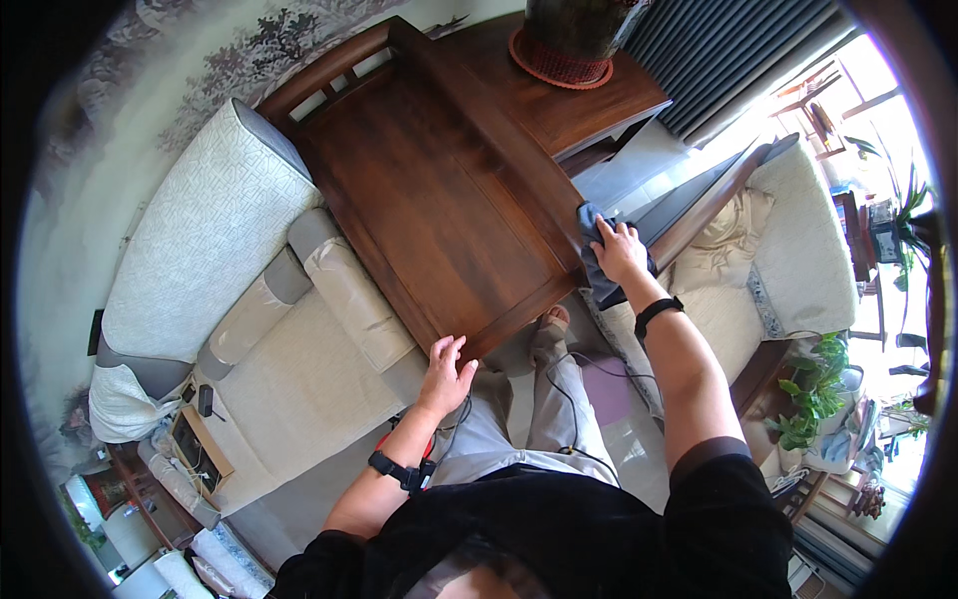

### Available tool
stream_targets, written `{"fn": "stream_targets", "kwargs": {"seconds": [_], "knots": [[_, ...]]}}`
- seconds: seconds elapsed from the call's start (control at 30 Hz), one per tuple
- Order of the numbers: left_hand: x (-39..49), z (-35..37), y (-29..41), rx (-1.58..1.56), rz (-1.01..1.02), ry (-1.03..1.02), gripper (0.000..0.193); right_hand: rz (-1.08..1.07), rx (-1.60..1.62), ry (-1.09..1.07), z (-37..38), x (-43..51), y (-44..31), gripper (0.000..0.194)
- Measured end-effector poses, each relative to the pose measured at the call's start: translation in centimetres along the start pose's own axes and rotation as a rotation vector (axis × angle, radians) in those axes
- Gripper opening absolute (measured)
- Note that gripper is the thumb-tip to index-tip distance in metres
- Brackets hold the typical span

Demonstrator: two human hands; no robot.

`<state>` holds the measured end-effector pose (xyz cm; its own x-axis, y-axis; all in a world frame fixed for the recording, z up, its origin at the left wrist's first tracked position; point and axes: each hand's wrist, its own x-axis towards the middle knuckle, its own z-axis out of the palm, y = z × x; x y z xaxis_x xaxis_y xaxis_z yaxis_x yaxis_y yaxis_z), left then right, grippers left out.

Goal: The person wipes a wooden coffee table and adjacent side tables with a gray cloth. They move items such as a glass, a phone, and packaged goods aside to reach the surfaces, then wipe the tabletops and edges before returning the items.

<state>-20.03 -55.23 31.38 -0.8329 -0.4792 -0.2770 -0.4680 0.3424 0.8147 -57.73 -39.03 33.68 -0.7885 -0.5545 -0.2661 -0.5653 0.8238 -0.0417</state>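
Observation:
My right hand (620, 251) holds a dark blue-grey cloth (596, 273) at the right front corner of a brown wooden bench (441, 187). Part of the cloth lies beneath the palm and hangs past the edge. A raised rail (494, 127) runs along the bench's right side, ending near the cloth. My left hand (447, 378) is at the front left corner of the bench with its fingers apart and nothing in it. Whether its fingertips touch the wood, I cannot tell.
A cream sofa (299, 389) adjoins the bench on the left, and another seat with a cushion (726, 232) stands at right. A wooden side table (629, 112) bears a large pot (576, 30). A black cable (572, 404) hangs before my legs.

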Motion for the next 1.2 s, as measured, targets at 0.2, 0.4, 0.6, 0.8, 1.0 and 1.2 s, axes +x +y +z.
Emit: {"fn": "stream_targets", "kwargs": {"seconds": [0.2, 0.4, 0.6, 0.8, 1.0, 1.2], "knots": [[3.0, 0.0, 3.6, 0.017, 0.083, -0.019, 0.051, 0.069, -0.176, -0.138, -3.8, 2.9, 5.7, 0.039], [6.4, 0.4, 6.8, 0.093, 0.026, 0.046, 0.049, 0.396, 0.172, 0.290, -2.1, 2.3, 13.3, 0.052], [14.1, 9.8, 15.4, 0.046, 0.112, -0.158, 0.048, 0.393, 0.413, 0.392, 5.4, 3.7, 15.6, 0.067], [26.1, 22.9, 25.1, 0.030, 0.323, -0.343, 0.050, 0.472, 0.467, 0.505, 3.4, 9.6, 21.8, 0.067], [33.0, 32.3, 28.4, 0.190, 0.264, -0.286, 0.068, 0.526, 0.298, 0.528, 2.2, 18.0, 32.1, 0.066], [37.0, 36.9, 31.7, 0.280, 0.304, -0.359, 0.077, 0.503, 0.296, 0.358, -0.9, 23.5, 38.6, 0.068]]}}
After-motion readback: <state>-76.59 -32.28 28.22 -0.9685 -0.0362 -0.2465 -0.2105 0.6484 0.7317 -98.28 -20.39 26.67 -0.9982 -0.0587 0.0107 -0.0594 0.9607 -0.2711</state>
